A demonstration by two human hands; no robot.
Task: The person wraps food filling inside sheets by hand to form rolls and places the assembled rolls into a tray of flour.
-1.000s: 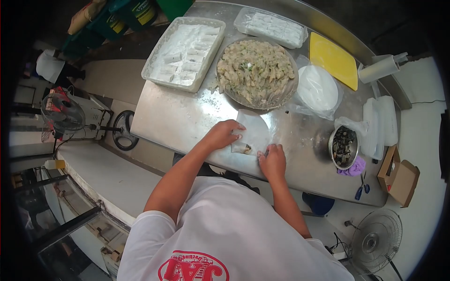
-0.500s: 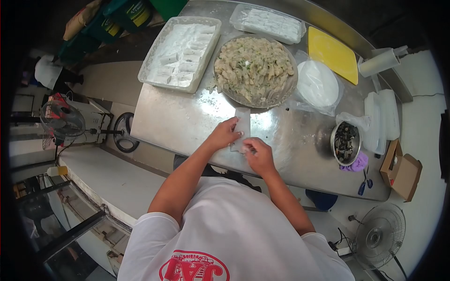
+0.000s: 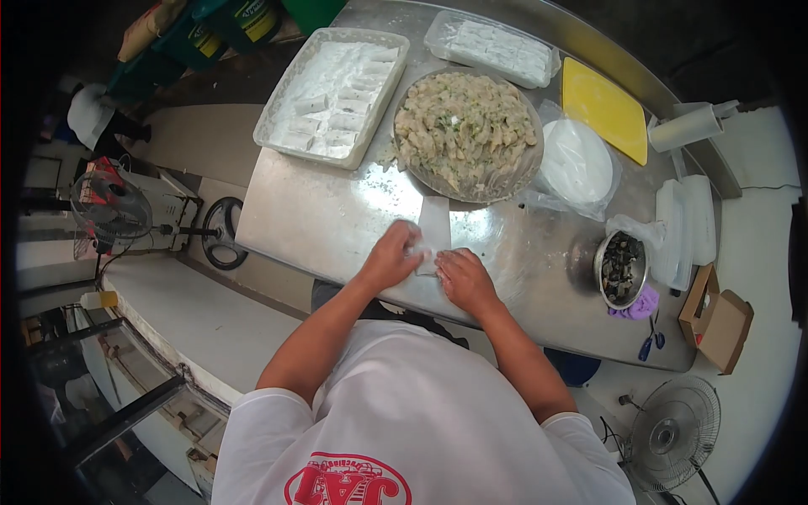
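A pale, thin wrapper strip (image 3: 434, 220) lies lengthwise on the steel table in front of me, its far end near the big bowl of chunky pale filling (image 3: 471, 130). At the strip's near left edge, my left hand (image 3: 391, 255) is curled with its fingers closed and slightly blurred; what they hold is hidden. My right hand (image 3: 465, 280) has its fingers pressed together on the strip's near end, where the wrapper is partly covered. A small whitish bit shows between the two hands.
Floured rolls fill part of a plastic tub (image 3: 268, 126) at the left. Behind the bowl are another tub (image 3: 492, 50) and a yellow board (image 3: 604, 109). Bagged white rounds (image 3: 576, 160), a metal bowl of dark pieces (image 3: 621, 268) and a cardboard box (image 3: 722, 324) occupy the right.
My left hand has drawn back off the strip toward me and curled. My right hand has come down with its fingers onto the strip's near end. The view has shifted slightly.
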